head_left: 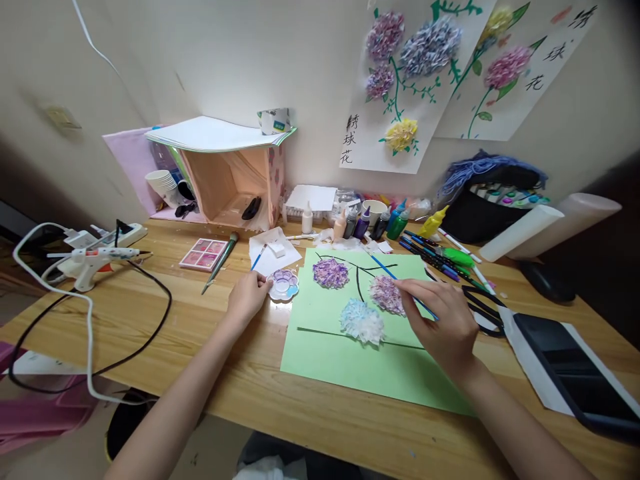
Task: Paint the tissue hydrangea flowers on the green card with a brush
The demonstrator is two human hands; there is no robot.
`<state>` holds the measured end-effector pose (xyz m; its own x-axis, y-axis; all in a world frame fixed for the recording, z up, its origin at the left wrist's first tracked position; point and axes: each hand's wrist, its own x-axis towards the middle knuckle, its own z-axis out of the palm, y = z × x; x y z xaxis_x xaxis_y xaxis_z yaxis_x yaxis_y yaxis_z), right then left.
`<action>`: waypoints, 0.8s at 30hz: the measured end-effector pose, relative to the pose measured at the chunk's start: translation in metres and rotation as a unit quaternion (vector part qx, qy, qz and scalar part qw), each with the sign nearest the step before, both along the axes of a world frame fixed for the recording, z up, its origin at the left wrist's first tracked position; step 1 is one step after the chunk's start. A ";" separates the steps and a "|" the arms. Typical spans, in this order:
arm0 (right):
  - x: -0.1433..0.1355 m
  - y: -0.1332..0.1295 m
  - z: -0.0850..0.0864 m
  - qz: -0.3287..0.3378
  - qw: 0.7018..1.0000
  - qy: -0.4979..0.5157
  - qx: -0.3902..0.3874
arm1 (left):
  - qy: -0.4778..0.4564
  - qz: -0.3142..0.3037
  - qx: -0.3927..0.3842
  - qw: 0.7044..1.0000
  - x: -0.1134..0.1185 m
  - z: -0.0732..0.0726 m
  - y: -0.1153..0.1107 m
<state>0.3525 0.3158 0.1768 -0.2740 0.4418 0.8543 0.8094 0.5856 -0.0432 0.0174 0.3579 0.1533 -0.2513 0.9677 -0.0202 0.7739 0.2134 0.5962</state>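
My right hand (440, 323) pinches a thin blue paintbrush (383, 265) above the green paper (320, 363), near a pink-purple paper flower (386, 295). The brush tip points up and left, over black painted stems. Also on the paper are a purple flower (331, 273) and a light blue and white flower (363, 321). My left hand (249, 295) is closed at the left rim of a small flower-shaped palette (283, 285) with purple paint in it. A second blue brush (259, 257) lies on a white tissue (270, 241) behind that hand.
Paint bottles (361, 224) and pens (430, 253) line the back. Black scissors (485, 310) and a phone (570, 367) lie right. Left are a glue gun (93, 263) with cables, a pink palette (204, 254) and a large brush (220, 263). An open box (275, 177) stands behind.
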 end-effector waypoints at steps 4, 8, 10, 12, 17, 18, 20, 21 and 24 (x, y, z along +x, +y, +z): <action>0.006 0.000 -0.002 0.032 0.998 0.049 -0.035 | -0.061 0.003 0.016 0.998 0.000 0.003 0.006; 0.012 -0.003 -0.010 0.066 0.978 0.179 -0.089 | -0.138 -0.008 0.068 0.988 0.012 0.017 0.017; 0.012 -0.006 -0.015 0.082 0.951 0.278 -0.105 | -0.179 -0.025 0.093 0.979 0.028 0.021 0.024; 0.011 -0.010 -0.019 0.103 0.926 0.343 -0.119 | -0.211 -0.045 0.114 0.970 0.048 0.023 0.029; 0.003 -0.020 -0.022 0.176 0.918 0.301 -0.190 | -0.242 -0.057 0.150 0.957 0.087 0.019 0.023; 0.001 -0.021 -0.023 0.185 0.921 0.275 -0.204 | -0.245 -0.058 0.152 0.956 0.090 0.017 0.020; -0.003 -0.023 -0.023 0.196 0.926 0.235 -0.222 | -0.251 -0.060 0.152 0.954 0.093 0.014 0.013; -0.004 -0.024 -0.024 0.200 0.927 0.221 -0.226 | -0.255 -0.060 0.150 0.953 0.094 0.013 0.010; -0.007 -0.024 -0.026 0.205 0.928 0.197 -0.241 | -0.257 -0.057 0.146 0.954 0.093 0.008 0.005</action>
<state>0.3455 0.2919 0.1508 -0.2115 0.7266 0.6537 0.3886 0.6762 -0.6258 0.1105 0.3630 0.1615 -0.1730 0.9715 0.1619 0.3717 -0.0878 0.9242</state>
